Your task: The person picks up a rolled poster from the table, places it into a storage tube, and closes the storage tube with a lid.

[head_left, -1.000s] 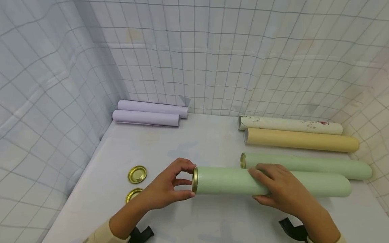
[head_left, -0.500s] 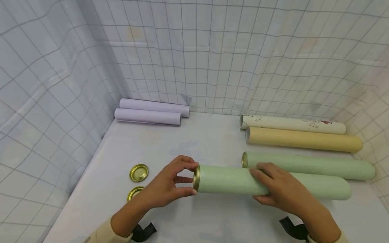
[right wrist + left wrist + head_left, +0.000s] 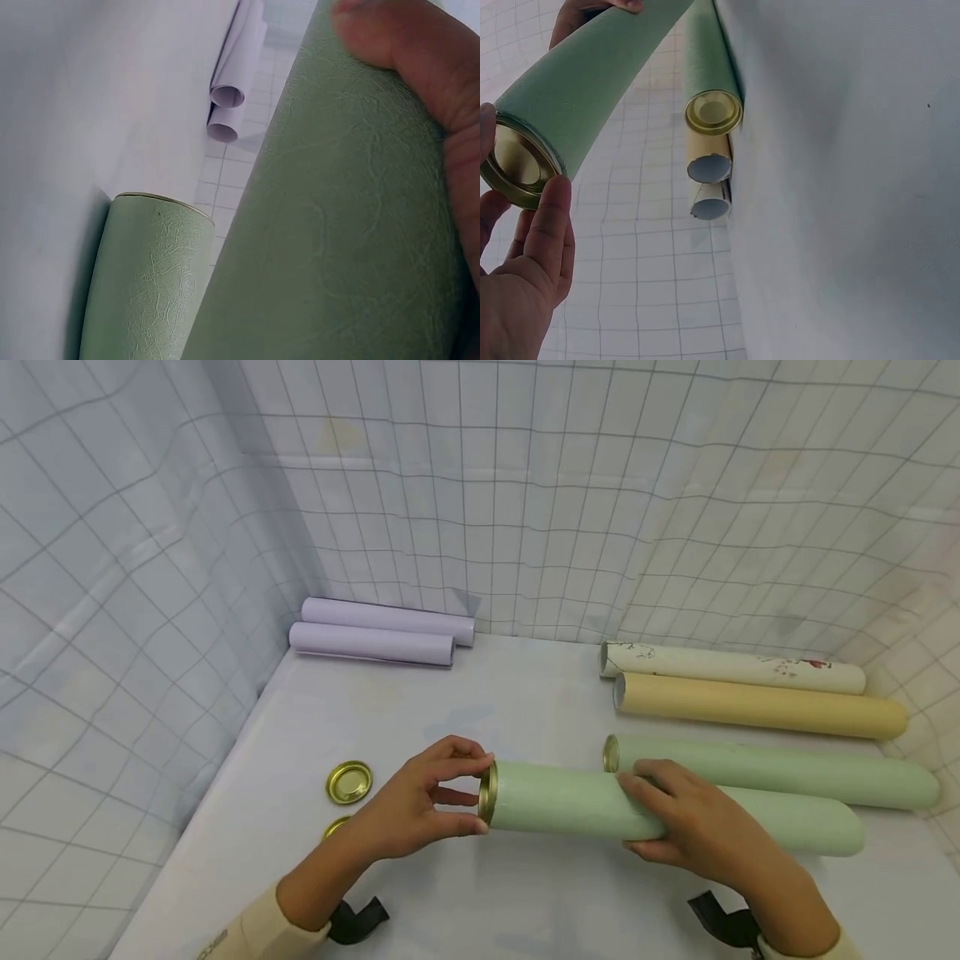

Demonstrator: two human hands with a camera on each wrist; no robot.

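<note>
A pale green cardboard tube (image 3: 555, 797) lies crosswise between both hands, its left end tilted slightly up. My right hand (image 3: 693, 822) grips it around the middle, thumb along the surface. At its left end sits a gold metal lid (image 3: 517, 161), seated inside the rim. The fingertips and thumb of my left hand (image 3: 420, 802) pinch the edge of that lid from both sides, palm facing it. Behind lies a second green tube (image 3: 780, 768), its near end closed by another gold lid (image 3: 713, 112).
A loose gold lid (image 3: 349, 782) lies left of my hands; another (image 3: 334, 827) is partly hidden by my left forearm. Two lilac paper rolls (image 3: 375, 643) rest at the back left. A yellow tube (image 3: 765, 704) and a flowered white tube (image 3: 735, 667) lie at the back right.
The held tube tilts slightly more, its left end higher against its right end. Both hands keep their hold, and the head view has shifted a little.
</note>
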